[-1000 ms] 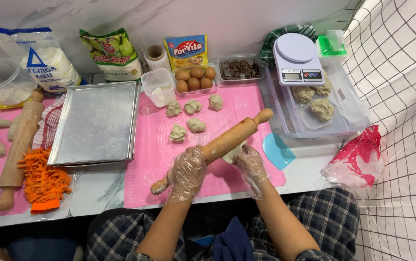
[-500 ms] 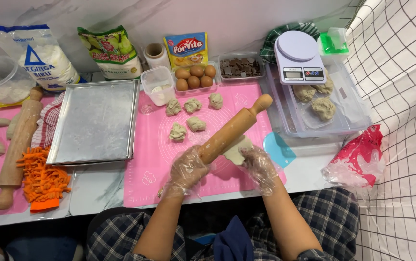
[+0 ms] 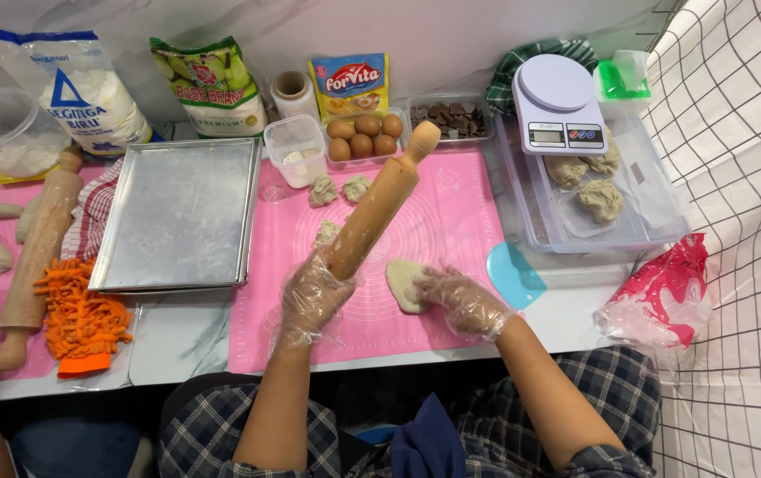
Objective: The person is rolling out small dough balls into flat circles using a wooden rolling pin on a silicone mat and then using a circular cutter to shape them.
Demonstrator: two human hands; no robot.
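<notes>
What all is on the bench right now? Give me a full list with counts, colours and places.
rolling pin: 1, wooden, lifted in left hand over mat
flattened dough: 1, pale, on mat under right hand
pink mat: 1, centre
dough lumps: about 3, beige, mat's far side
baking tray: 1, silver, left of mat
second rolling pin: 1, wooden, far left
eggs: about 6, brown, back tub
scale: 1, white, back right
clear bin: 1, holds dough, right
scraper: 1, blue, beside mat
pink bag: 1, right edge
left hand: gloved, gripping pin
right hand: gloved, on dough
</notes>
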